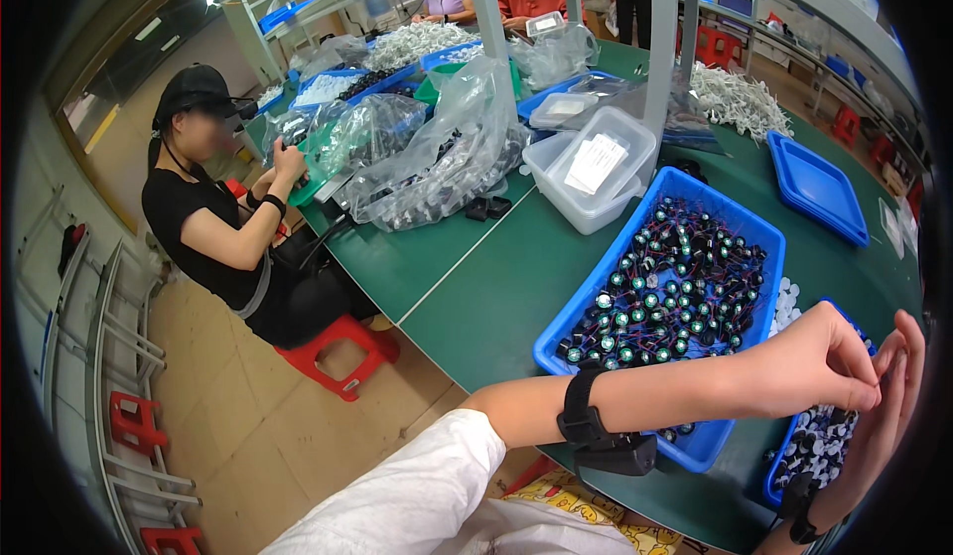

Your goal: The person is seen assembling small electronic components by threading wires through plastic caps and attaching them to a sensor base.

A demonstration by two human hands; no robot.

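My left hand reaches across to the right edge of the view, thumb and fingers closed in a pinch. Against its fingertips is my right hand, fingers bent and pressed together. Whatever small thing lies between them is hidden. Under my left forearm stands a large blue tray, heaped with small round black parts that have green faces and thin red and dark wires. Below my hands sits a smaller blue tray of black and white round pieces.
White round pieces lie beside the large tray. Behind it are clear plastic boxes, stacked blue lids and a white heap. Bags of black parts lie left on the green table. A co-worker sits there.
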